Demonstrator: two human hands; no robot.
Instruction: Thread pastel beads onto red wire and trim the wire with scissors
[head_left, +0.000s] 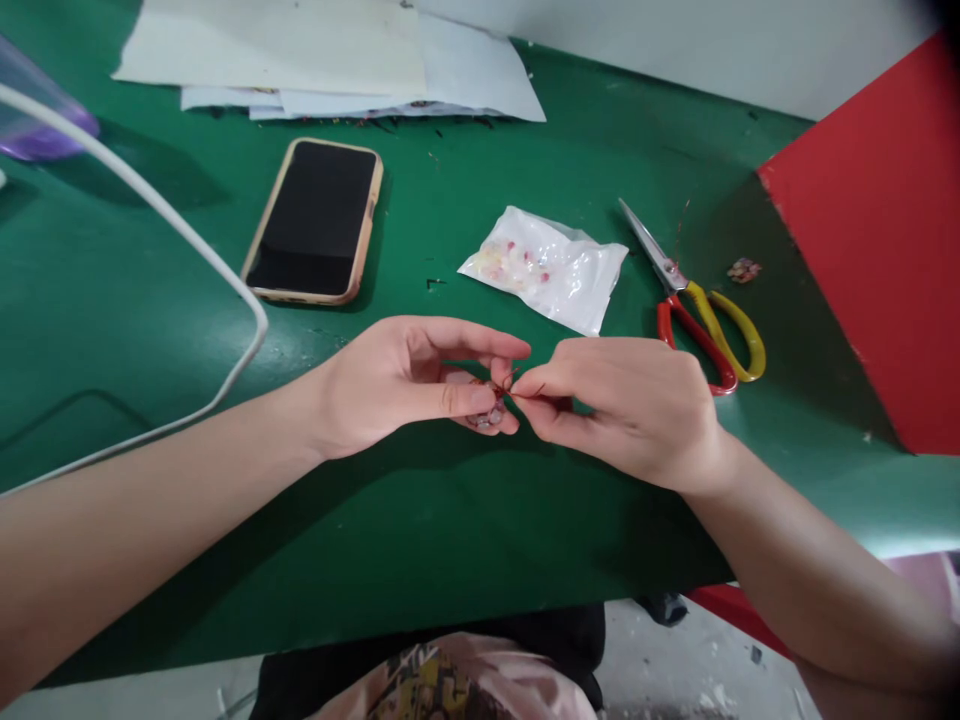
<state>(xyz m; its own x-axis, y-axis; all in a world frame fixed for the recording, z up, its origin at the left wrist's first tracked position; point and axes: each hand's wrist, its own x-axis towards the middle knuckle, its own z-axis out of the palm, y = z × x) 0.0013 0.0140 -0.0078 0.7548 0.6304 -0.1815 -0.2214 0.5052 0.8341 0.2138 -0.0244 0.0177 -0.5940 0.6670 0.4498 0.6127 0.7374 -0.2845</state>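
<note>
Soft, pale printed cloth (pixel 450 680) covers my front, below the near edge of the smooth green surface (pixel 465 540). Above that edge, around its middle, my left hand (pixel 394 385) pinches a small, glassy cluster (pixel 484 414); my right hand (pixel 630 405) is pinched on its thin reddish thread (pixel 507 389). Beyond, a crinkled, glossy packet (pixel 581 265) holds small red and yellowish bits (pixel 517 262). Steel-bladed scissors (pixel 701 310) with rounded loops lie toward the right edge, flat papers (pixel 300 50) by the far edge.
</note>
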